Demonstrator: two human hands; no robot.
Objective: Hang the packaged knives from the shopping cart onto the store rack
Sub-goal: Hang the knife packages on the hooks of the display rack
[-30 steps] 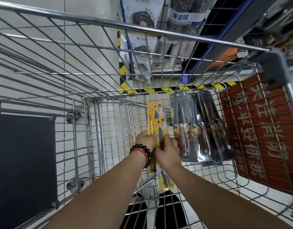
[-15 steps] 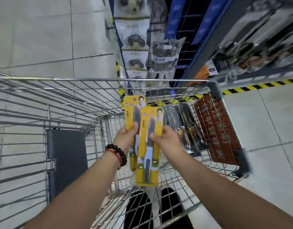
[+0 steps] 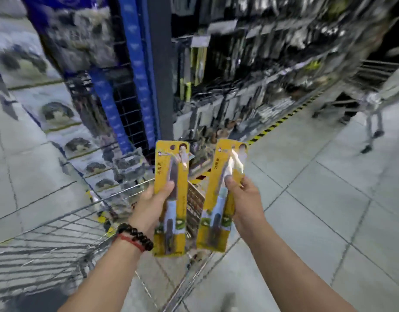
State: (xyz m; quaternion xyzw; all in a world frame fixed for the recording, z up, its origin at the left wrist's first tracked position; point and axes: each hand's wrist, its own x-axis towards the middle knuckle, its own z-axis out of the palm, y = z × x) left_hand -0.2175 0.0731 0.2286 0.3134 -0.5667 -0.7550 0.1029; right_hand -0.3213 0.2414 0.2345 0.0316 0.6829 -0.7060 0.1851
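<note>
Two yellow carded knife packs up in front of the chest, above the shopping cart (image 3: pixel 59 226), not yet on the store rack (image 3: pixel 239 75).
Left hand (image 3: pixel 149 206) wrapped round the left knife pack (image 3: pixel 171 199) at mid-card, thumb across the front over the blade.
Right hand (image 3: pixel 243 203) pinching the right knife pack (image 3: pixel 221 199) along its right edge, thumb on the front, fingers behind.
Packs upright, slightly fanned, apart at the top, close at the bottom, not clearly touching.

Handling, as a guess: light, flat, stiff card with a clear blister; glossy, so possibly slippery; blade enclosed, so safe to grip mid-card. Best hold probably low or mid-card, keeping the top free. Dark hang hole visible near the top of the left card; on the right card blurred by glare.

Writing: vertical Chinese characters on each card, small logo top left, a printed figure top right; too blurred to read surely. Rack stock heavily motion-blurred, no labels legible. Beaded bracelet (image 3: pixel 135 235) plus red cord on the left wrist.
</note>
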